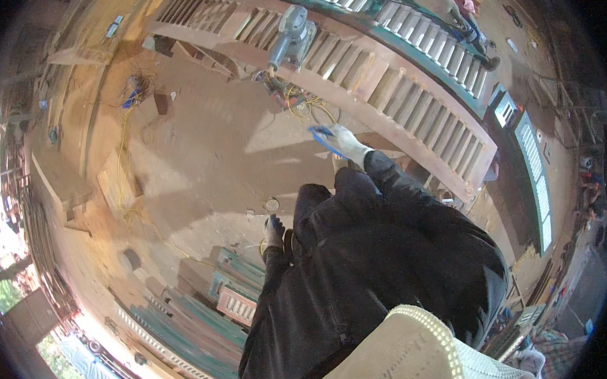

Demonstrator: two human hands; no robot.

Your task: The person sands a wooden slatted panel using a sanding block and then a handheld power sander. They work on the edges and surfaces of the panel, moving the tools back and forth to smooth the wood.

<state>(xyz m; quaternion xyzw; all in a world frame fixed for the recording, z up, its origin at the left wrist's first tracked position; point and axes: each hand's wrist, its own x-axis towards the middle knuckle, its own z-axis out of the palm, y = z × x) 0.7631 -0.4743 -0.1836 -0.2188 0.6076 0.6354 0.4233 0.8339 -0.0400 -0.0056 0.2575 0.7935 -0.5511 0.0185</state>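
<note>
My right hand [346, 142], in a white work glove with blue at its fingers and palm, reaches forward beside the near edge of a louvred wooden shutter panel [363, 81]. Its fingers look stretched out; whether anything thin lies under them I cannot make out. My left hand [274, 231] hangs low on the left in shadow, its gloved fingers pointing forward. Just beyond those fingertips is a small pale round disc [272, 205]. On the panel rests a grey-blue power sander [292, 37], apart from both hands.
A green louvred shutter [434, 46] lies behind the panel, where a co-worker's gloved hand [471, 33] holds a power tool. Yellow cords [316, 105] tangle below the panel. Green shutter pieces [193, 314] lie at the lower left, wooden boards [60, 180] farther left.
</note>
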